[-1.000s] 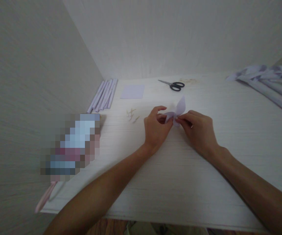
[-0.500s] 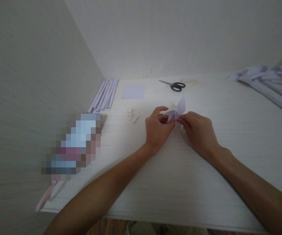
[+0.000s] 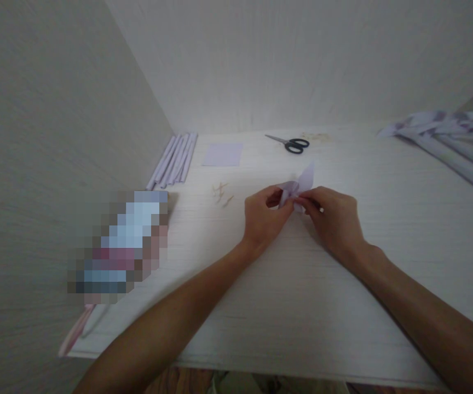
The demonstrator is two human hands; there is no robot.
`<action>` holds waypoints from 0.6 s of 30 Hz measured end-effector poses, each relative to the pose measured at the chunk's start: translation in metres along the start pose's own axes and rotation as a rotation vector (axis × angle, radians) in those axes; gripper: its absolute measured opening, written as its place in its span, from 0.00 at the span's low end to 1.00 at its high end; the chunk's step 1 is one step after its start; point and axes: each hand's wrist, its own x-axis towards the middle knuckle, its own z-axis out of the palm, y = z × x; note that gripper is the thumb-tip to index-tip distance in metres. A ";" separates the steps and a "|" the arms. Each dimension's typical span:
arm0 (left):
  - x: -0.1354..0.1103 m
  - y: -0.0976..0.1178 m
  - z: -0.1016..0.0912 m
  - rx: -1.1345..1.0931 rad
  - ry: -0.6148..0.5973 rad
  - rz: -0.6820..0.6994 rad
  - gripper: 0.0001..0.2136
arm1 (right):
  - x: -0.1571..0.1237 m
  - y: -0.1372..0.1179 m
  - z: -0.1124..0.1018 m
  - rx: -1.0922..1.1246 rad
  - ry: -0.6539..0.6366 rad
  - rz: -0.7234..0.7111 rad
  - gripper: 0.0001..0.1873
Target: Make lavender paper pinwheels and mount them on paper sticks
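Observation:
Both hands meet over the middle of the white table (image 3: 302, 306) and pinch a small folded piece of pale lilac paper (image 3: 300, 183). My left hand (image 3: 263, 216) curls its thumb and fingers round the paper's left end. My right hand (image 3: 333, 221) pinches the right side from above, with a pointed flap of the paper standing up behind its fingertips. The part of the paper under the fingers is hidden.
Black-handled scissors (image 3: 292, 144) lie at the back. A flat lilac paper square (image 3: 223, 154) and a row of rolled lilac paper tubes (image 3: 174, 157) sit back left. Small tan sticks (image 3: 221, 192) lie left of my hands. A blurred-out object (image 3: 121, 246) is left; patterned paper rolls (image 3: 454, 145) are right.
My left hand's fingers have closed in tighter on the paper, and the upright flap has tipped slightly right. The arms have barely moved.

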 end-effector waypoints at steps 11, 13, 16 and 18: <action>0.001 0.004 -0.004 -0.003 0.003 -0.038 0.12 | 0.001 -0.005 -0.001 0.055 0.022 0.009 0.08; 0.001 0.005 -0.003 -0.046 -0.001 -0.065 0.11 | 0.001 -0.006 -0.001 0.066 0.025 0.005 0.07; 0.001 0.006 -0.002 -0.080 0.008 -0.089 0.11 | 0.000 -0.006 -0.001 0.069 0.019 -0.004 0.08; 0.001 0.007 -0.002 -0.080 0.015 -0.091 0.12 | 0.000 -0.005 -0.001 0.066 0.019 -0.009 0.08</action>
